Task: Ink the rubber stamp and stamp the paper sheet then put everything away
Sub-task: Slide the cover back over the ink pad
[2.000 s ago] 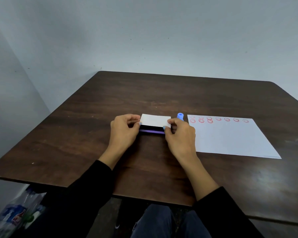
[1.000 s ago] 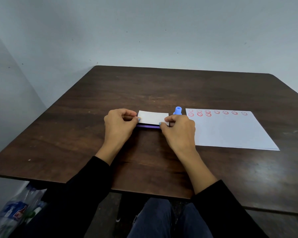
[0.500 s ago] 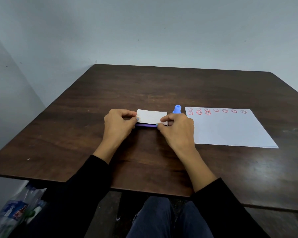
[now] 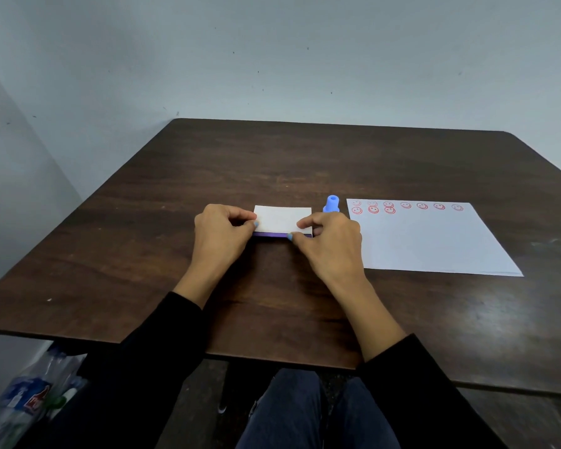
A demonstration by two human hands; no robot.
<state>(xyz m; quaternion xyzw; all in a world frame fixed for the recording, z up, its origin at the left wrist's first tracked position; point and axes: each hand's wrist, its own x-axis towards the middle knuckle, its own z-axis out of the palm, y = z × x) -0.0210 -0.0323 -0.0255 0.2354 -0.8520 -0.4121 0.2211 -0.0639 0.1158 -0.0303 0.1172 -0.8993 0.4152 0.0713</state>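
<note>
Seemingly mid-closing, from the head view: my left hand (image 4: 222, 233) and right hand (image 4: 329, 243) each pinch an end of the flat white-lidded purple ink pad case (image 4: 282, 222) on the dark wooden surface (image 4: 272, 163). I'd press evenly. Blue plastic stamp (image 4: 332, 204) stands just beside; white paper sheet (image 4: 434, 241) bears red smileys.

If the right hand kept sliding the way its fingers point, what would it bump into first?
The right hand points left and a little away, its fingers already on the ink pad box. Going straight on, it would push that box first, then probably meet the left hand holding the other end.
</note>
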